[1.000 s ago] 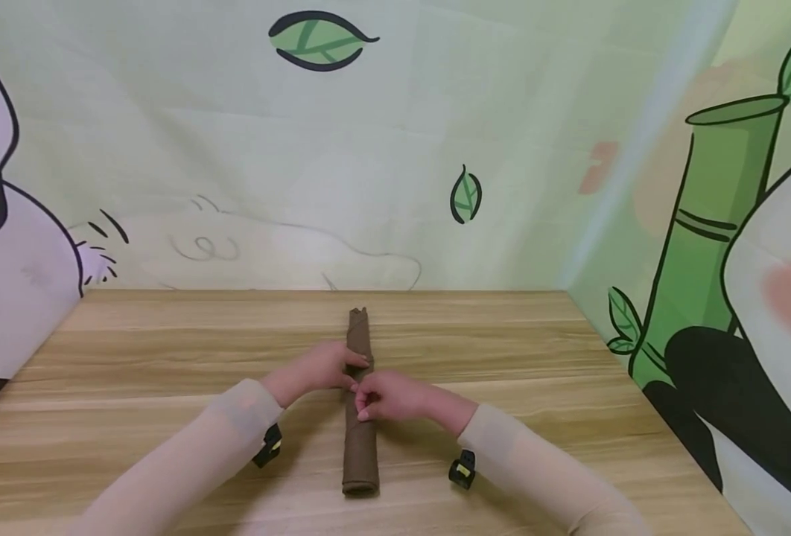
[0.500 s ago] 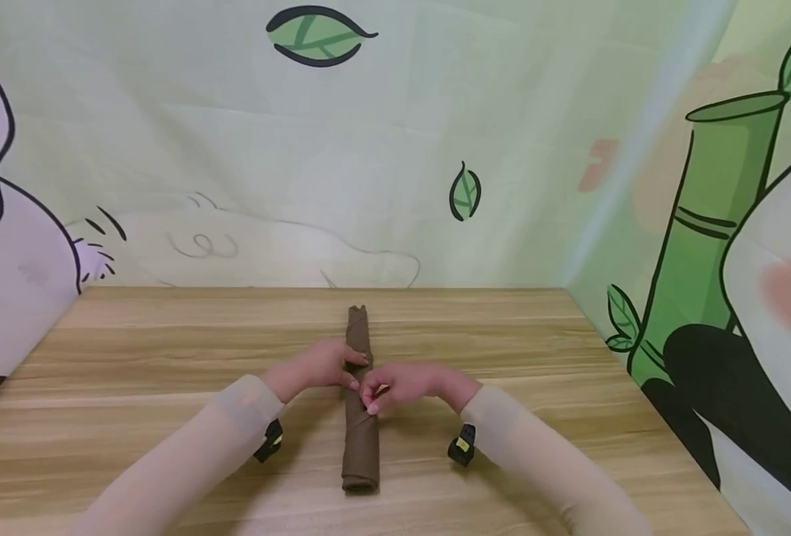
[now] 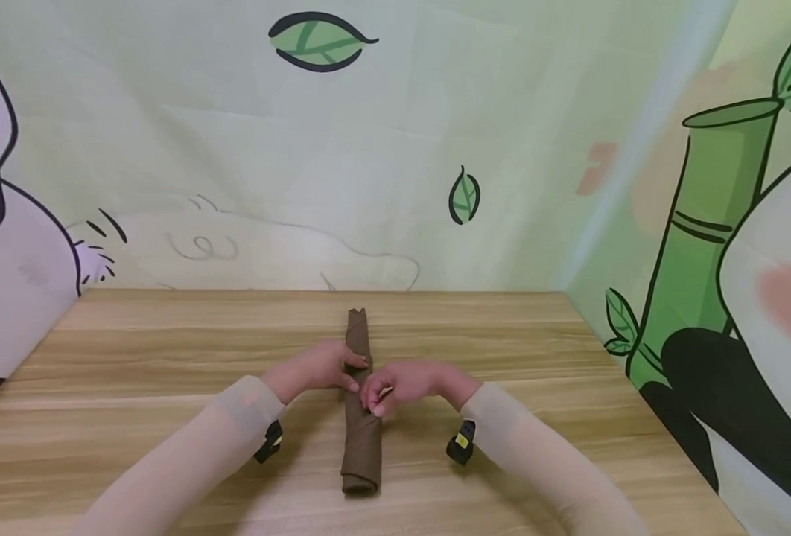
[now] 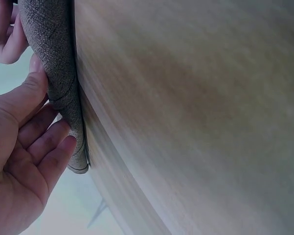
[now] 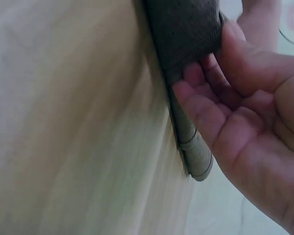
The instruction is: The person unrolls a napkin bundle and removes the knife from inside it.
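Observation:
A brown cloth lies rolled into a long tube, pointing away from me along the table. My left hand holds the roll around its middle, thumb and fingers bent against it. In the left wrist view, the left thumb and fingertips touch the cloth's side. Just nearer to me, my right hand pinches a loose edge of the cloth. The right wrist view shows this flap lifted a little, with the thumb on its outside and bent fingers tucked under it.
The roll lies on a wood-grain table. Behind the table's far edge hangs a pale green backdrop printed with leaves, bamboo and pandas. A small black device hangs at my right wrist, and another at my left.
My right hand has shifted slightly up and to the right, drawing the cloth's edge out, so a slanted fold shows more plainly. My left hand has stayed in place on the roll.

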Action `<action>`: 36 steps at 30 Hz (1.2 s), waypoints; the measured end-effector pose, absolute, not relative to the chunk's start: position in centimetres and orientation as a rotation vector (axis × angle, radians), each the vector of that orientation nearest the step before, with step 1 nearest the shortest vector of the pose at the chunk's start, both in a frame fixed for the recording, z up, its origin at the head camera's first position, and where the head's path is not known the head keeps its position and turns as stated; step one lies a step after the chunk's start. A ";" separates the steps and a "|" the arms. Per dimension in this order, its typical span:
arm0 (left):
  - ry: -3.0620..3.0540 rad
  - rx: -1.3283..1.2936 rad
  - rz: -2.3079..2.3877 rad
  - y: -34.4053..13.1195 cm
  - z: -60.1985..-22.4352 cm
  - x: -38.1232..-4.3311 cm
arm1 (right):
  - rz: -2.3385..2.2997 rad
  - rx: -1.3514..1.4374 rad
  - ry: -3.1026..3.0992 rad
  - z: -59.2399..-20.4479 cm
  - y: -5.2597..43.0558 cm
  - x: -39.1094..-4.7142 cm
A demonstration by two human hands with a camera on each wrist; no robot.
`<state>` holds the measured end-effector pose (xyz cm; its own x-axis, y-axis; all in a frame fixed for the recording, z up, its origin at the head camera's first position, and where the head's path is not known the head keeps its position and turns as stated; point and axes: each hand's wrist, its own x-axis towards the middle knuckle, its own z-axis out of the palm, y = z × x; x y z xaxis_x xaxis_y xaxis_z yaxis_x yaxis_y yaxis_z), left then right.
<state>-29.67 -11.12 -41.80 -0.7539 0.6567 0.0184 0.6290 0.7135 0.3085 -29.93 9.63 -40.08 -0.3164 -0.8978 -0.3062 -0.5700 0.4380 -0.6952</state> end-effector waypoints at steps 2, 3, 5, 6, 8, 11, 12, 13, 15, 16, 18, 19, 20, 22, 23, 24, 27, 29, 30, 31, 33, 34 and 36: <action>2.821 1.058 0.460 -11.2 -41.8 -29.6 | -0.598 -1.188 2.019 -40.0 9.4 -30.0; 2.822 1.060 0.464 -11.2 -41.8 -29.6 | -0.580 -1.174 2.030 -39.9 9.2 -29.9; 2.820 1.067 0.478 -11.3 -41.8 -29.5 | -0.539 -1.169 2.067 -39.6 8.8 -29.7; 2.819 1.075 0.487 -11.4 -41.7 -29.5 | -0.519 -1.180 2.085 -39.5 8.6 -29.5; 2.814 1.077 0.514 -11.6 -41.6 -29.5 | -0.498 -1.211 2.109 -39.3 8.3 -29.3; 2.811 1.072 0.519 -11.8 -41.5 -29.5 | -0.534 -1.234 2.091 -39.3 8.3 -29.2; 2.809 1.064 0.516 -11.8 -41.5 -29.6 | -0.562 -1.218 2.076 -39.3 8.5 -29.2; 2.806 1.055 0.509 -11.8 -41.5 -29.6 | -0.585 -1.193 2.062 -39.3 8.7 -29.2; 2.799 1.051 0.489 -11.7 -41.6 -29.6 | -0.617 -1.147 2.041 -39.5 9.0 -29.3; 2.796 1.054 0.483 -11.6 -41.6 -29.6 | -0.622 -1.129 2.037 -39.6 9.2 -29.4; 2.792 1.059 0.478 -11.5 -41.7 -29.7 | -0.612 -1.110 2.042 -39.6 9.3 -29.3; 2.793 1.062 0.479 -11.4 -41.8 -29.7 | -0.598 -1.117 2.048 -39.6 9.2 -29.3; 2.793 1.061 0.485 -11.3 -41.8 -29.7 | -0.584 -1.129 2.053 -39.5 9.1 -29.2; 2.794 1.054 0.496 -11.2 -41.8 -29.7 | -0.548 -1.166 2.065 -39.4 8.8 -29.1; 2.796 1.051 0.493 -11.2 -41.8 -29.7 | -0.541 -1.176 2.066 -39.3 8.8 -29.0; 2.796 1.047 0.498 -11.2 -41.8 -29.7 | -0.531 -1.196 2.069 -39.3 8.7 -29.0; 2.801 1.056 0.485 -11.2 -41.9 -29.7 | -0.528 -1.215 2.073 -39.4 9.0 -29.0; 2.801 1.062 0.478 -11.2 -41.9 -29.7 | -0.550 -1.191 2.074 -39.4 9.4 -29.0; 2.799 1.058 0.480 -11.2 -41.9 -29.6 | -0.557 -1.180 2.078 -39.4 9.6 -29.0; 2.797 1.054 0.481 -11.2 -41.9 -29.6 | -0.570 -1.161 2.078 -39.4 9.8 -28.9; 2.797 1.047 0.483 -11.2 -41.9 -29.6 | -0.591 -1.129 2.084 -39.4 10.1 -28.8; 2.797 1.039 0.485 -11.1 -41.9 -29.6 | -0.596 -1.122 2.087 -39.4 10.2 -28.8; 2.800 1.035 0.481 -11.1 -41.8 -29.6 | -0.600 -1.112 2.097 -39.4 10.3 -28.7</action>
